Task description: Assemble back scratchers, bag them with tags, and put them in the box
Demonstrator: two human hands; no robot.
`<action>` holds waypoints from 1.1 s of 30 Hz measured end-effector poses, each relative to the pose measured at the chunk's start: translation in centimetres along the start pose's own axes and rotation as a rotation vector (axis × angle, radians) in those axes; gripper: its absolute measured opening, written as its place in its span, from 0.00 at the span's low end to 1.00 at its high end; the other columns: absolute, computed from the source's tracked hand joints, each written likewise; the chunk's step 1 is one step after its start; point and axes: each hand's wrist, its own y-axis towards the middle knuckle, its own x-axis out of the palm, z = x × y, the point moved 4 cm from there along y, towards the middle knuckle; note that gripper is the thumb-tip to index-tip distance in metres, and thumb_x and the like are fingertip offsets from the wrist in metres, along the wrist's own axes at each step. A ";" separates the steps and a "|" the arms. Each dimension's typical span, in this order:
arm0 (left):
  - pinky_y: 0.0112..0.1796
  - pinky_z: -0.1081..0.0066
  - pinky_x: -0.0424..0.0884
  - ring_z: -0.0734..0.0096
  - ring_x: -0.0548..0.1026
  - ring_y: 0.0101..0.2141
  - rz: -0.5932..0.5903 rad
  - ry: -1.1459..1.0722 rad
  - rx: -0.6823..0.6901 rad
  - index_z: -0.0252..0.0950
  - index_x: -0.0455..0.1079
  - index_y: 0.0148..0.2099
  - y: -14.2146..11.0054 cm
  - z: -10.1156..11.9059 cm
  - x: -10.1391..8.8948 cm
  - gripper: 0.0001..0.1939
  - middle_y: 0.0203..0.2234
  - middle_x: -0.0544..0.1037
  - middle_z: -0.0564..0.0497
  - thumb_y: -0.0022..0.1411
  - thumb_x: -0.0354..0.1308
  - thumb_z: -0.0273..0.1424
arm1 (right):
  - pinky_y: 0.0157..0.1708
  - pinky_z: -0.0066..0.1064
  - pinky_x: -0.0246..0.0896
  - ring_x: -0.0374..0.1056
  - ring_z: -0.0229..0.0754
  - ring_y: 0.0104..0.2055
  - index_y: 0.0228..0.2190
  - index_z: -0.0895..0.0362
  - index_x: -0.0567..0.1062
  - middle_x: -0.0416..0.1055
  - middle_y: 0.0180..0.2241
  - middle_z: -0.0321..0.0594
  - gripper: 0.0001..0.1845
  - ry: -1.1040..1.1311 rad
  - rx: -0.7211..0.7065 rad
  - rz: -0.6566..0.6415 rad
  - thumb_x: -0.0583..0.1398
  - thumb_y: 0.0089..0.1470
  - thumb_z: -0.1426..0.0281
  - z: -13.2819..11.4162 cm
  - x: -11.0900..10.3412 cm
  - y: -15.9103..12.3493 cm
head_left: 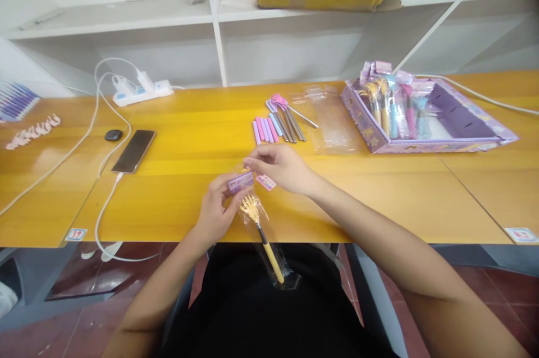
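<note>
My left hand is closed on a purple header card at the top of a transparent plastic bag. Inside the bag is a yellow back scratcher with a hand-shaped head, hanging over the table's front edge toward my lap. My right hand pinches at the bag's top, just above the card; its fingertips partly hide what they grip. A second pink-and-purple card lies on the table below my right hand.
Beyond my hands lie pink and purple handle sleeves, metal-rod scratchers and flat transparent bags. A purple display box with bagged scratchers stands right. Left are a phone, cables and a power strip.
</note>
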 end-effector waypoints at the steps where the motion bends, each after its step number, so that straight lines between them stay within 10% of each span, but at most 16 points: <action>1: 0.61 0.54 0.79 0.56 0.82 0.58 -0.018 0.011 0.010 0.44 0.66 0.65 0.0 0.0 0.0 0.22 0.62 0.77 0.43 0.74 0.65 0.39 | 0.30 0.32 0.58 0.64 0.37 0.29 0.32 0.57 0.80 0.71 0.26 0.35 0.24 -0.006 -0.003 0.020 0.65 0.63 0.48 0.0 0.0 0.0; 17: 0.56 0.64 0.82 0.60 0.86 0.53 -0.098 0.129 0.051 0.45 0.69 0.68 0.4 0.6 0.1 0.21 0.61 0.81 0.46 0.76 0.61 0.32 | 0.31 0.32 0.56 0.62 0.37 0.29 0.31 0.56 0.78 0.70 0.27 0.34 0.22 -0.018 -0.086 0.066 0.65 0.64 0.50 -0.2 -0.2 -0.1; 24: 0.59 0.55 0.80 0.58 0.86 0.53 -0.060 -0.035 -0.045 0.47 0.35 0.83 0.0 -0.3 0.3 0.49 0.56 0.84 0.41 0.75 0.63 0.33 | 0.44 0.35 0.64 0.71 0.41 0.39 0.35 0.56 0.79 0.76 0.35 0.39 0.21 -0.048 -0.200 -0.052 0.59 0.71 0.54 -0.8 -0.6 -0.6; 33: 0.50 0.63 0.83 0.60 0.87 0.49 -0.067 0.053 -0.093 0.39 0.67 0.65 0.2 0.3 -0.3 0.22 0.56 0.84 0.41 0.76 0.61 0.42 | 0.34 0.31 0.53 0.65 0.37 0.31 0.31 0.57 0.76 0.72 0.28 0.34 0.14 -0.281 -0.058 -0.188 0.67 0.64 0.61 0.8 0.7 -1.2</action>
